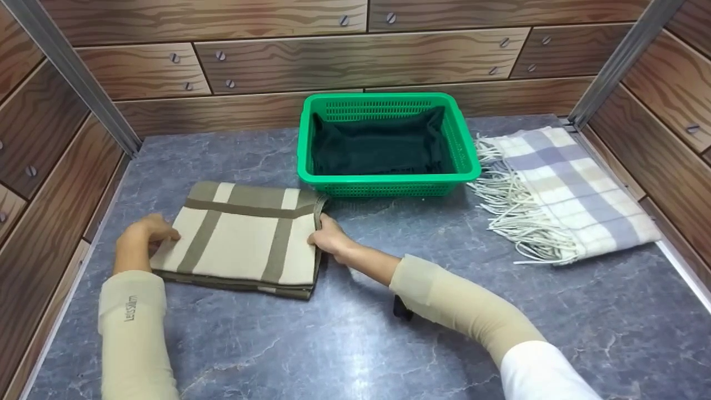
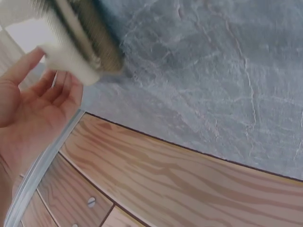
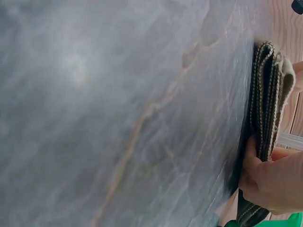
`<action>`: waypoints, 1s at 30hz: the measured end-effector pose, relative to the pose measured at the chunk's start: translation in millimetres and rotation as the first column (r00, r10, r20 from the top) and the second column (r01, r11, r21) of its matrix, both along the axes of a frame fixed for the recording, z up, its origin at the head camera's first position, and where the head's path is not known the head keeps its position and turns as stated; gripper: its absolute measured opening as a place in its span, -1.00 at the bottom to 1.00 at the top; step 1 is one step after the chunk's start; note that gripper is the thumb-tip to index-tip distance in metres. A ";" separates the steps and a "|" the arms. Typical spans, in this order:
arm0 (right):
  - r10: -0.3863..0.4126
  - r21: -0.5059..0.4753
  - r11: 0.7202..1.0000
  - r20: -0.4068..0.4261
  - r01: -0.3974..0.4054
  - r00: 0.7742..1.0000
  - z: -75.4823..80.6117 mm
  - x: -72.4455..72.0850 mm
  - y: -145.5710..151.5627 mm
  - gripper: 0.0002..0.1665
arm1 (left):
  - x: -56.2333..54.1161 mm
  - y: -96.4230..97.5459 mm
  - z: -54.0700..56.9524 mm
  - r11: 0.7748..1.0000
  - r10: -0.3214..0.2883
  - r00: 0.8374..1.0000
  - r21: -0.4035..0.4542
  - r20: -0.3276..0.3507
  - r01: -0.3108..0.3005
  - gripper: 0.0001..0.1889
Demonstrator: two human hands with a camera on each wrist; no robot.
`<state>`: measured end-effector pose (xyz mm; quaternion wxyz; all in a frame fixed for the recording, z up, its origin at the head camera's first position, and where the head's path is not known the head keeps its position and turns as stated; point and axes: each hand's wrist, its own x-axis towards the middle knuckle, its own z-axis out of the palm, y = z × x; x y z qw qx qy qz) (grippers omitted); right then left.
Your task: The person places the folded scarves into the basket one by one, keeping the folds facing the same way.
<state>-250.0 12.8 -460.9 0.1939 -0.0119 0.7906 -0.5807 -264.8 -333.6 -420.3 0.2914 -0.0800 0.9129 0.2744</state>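
A folded beige and olive-brown checked blanket (image 1: 239, 244) lies on the left side of the grey marbled surface. At its left edge my left hand (image 1: 145, 232) holds the fold, thumb above and fingers below in the left wrist view, where the cloth is blurred. My right hand (image 1: 332, 238) grips the opposite edge. In the right wrist view the stacked layers with stitched borders show at the blanket's side (image 3: 266, 99), and the right thumb presses against them. Part of the right fingers is hidden behind the cloth.
Behind the blanket, a green plastic basket (image 1: 389, 179) holds a dark folded cloth (image 1: 383, 144). To the right lies a fringed, pale plaid blanket (image 1: 577, 189) with lilac stripes. Wood-patterned walls (image 1: 361, 61) with metal corner posts enclose the surface on three sides.
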 end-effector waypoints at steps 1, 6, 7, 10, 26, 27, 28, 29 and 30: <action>0.001 -0.004 1.000 -0.002 -0.001 1.000 0.6 -0.9 0.4 -0.20 | 0.3 -0.7 1.1 1.000 0.006 1.000 0.020 0.026 -0.007 -0.34; 0.009 -0.019 1.000 0.003 -0.008 1.000 2.6 -3.0 3.5 -0.30 | 4.0 -4.7 2.4 0.987 0.035 0.990 0.154 0.136 -0.056 -0.35; 0.012 -0.019 1.000 0.009 -0.012 1.000 2.8 -3.0 4.5 -0.31 | 4.8 -5.8 1.6 0.981 0.043 0.987 0.182 0.152 -0.071 -0.44; 0.023 -0.012 1.000 0.042 -0.023 0.999 4.0 -2.1 8.3 -0.26 | 7.0 -9.9 -2.4 0.966 0.057 0.985 0.242 0.160 -0.095 -0.81; 0.055 -0.063 0.997 0.117 -0.048 0.992 5.5 7.0 11.3 -0.23 | 4.9 -11.2 -13.7 0.899 0.187 0.981 0.391 0.059 -0.195 -0.83; 0.057 -0.056 0.997 0.122 -0.051 0.991 6.2 6.8 11.5 -0.22 | 5.0 -11.3 -13.3 0.896 0.190 0.980 0.396 0.063 -0.200 -0.82; 0.060 -0.049 0.997 0.125 -0.055 0.990 6.8 6.9 12.1 -0.20 | 5.3 -11.1 -13.0 0.895 0.192 0.979 0.398 0.066 -0.203 -0.80; 0.064 -0.045 0.997 0.132 -0.058 0.989 7.1 7.1 12.8 -0.18 | 5.5 -10.9 -13.0 0.893 0.195 0.978 0.400 0.070 -0.206 -0.78; 0.066 -0.042 0.997 0.142 -0.061 0.988 7.5 7.5 13.7 -0.17 | 5.8 -10.3 -13.3 0.891 0.197 0.978 0.402 0.073 -0.210 -0.78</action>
